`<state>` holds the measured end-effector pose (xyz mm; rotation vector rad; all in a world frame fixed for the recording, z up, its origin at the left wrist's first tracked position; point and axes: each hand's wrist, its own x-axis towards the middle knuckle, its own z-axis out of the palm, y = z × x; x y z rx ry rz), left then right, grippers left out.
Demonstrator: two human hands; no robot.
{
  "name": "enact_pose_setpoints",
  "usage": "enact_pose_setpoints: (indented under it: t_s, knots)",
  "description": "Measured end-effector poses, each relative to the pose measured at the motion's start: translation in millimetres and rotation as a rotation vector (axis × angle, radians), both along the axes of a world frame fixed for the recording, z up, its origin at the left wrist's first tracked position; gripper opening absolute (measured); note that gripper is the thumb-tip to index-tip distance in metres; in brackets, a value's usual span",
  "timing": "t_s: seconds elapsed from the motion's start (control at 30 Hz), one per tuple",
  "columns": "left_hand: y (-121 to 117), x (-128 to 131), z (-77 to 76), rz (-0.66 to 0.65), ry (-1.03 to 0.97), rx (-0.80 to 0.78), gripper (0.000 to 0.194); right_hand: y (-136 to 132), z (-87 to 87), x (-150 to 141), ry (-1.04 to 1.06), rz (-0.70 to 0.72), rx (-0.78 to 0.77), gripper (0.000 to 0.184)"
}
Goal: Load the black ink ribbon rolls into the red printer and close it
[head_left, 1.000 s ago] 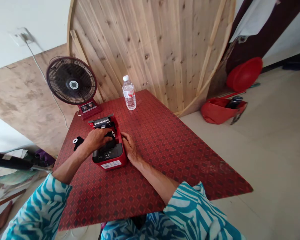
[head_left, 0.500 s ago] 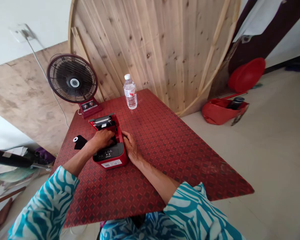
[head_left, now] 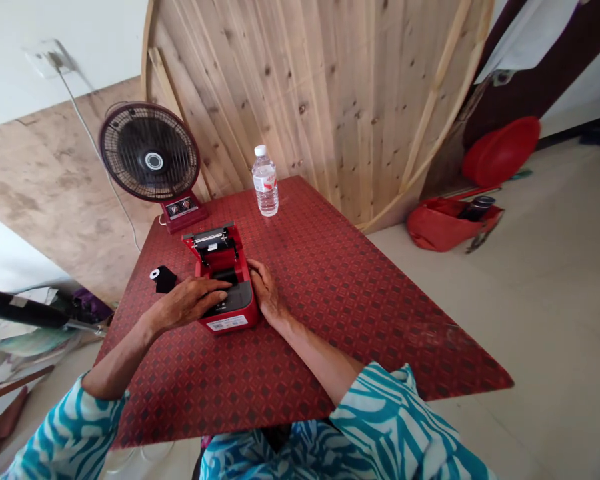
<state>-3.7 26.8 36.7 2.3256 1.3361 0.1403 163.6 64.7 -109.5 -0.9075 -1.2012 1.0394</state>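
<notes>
A red-and-black receipt printer (head_left: 230,321) stands on the table with its lid (head_left: 213,239) raised. Dark material, possibly a roll, lies in the open bay and is partly hidden. My left hand (head_left: 187,303) lies over the printer's dark front panel, fingers stretched out and nothing gripped in them. Against the printer's right side wall, my right hand (head_left: 266,293) holds the body, its fingers along the edge. A small black paper roll (head_left: 164,279) with a white core end lies left of the printer, apart from both hands.
A clear water bottle (head_left: 265,183) stands behind the printer on the red patterned table (head_left: 360,313). At the back left is a fan (head_left: 153,157) with a cord on the wall. A red bag (head_left: 433,230) sits on the floor to the right.
My left hand has come up out of the printer's open bay and moved back onto the front panel, its fingers now visible. My right hand stays at the printer's side.
</notes>
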Motion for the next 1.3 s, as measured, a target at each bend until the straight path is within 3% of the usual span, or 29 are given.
enact_pose_setpoints:
  t_s: [0.23, 0.43, 0.57, 0.73, 0.97, 1.07, 1.3]
  knots:
    - [13.8, -3.9, -11.0, 0.219, -0.237, -0.2, 0.044, -1.8, 3.8, 2.3, -0.018, 0.018, -0.009, 0.037]
    - [16.0, -1.6, -12.8, 0.305, -0.299, -0.236, 0.04, -2.1, 4.5, 4.0, -0.024, 0.021, 0.005, 0.035]
    - [25.6, -3.3, -6.3, 0.205, -0.222, -0.203, 0.037, -0.8, 2.3, 3.1, -0.009, 0.022, 0.004, 0.035]
    - [37.6, -9.5, 9.9, 0.004, -0.082, -0.372, 0.033, -0.8, 2.4, 1.7, -0.003, 0.025, -0.008, 0.036]
    - [41.1, -9.3, 4.2, 0.099, -0.167, -0.405, 0.033, -1.1, 3.1, 1.6, -0.003, 0.029, -0.01, 0.036]
    - [38.6, -6.2, 0.3, 0.084, -0.092, -0.286, 0.031, -0.7, 2.4, 1.4, -0.009, 0.018, -0.013, 0.036]
    - [14.6, -2.7, 9.7, 0.139, -0.002, 0.229, 0.028, -2.4, 3.1, 1.8, 0.003, 0.025, -0.013, 0.035]
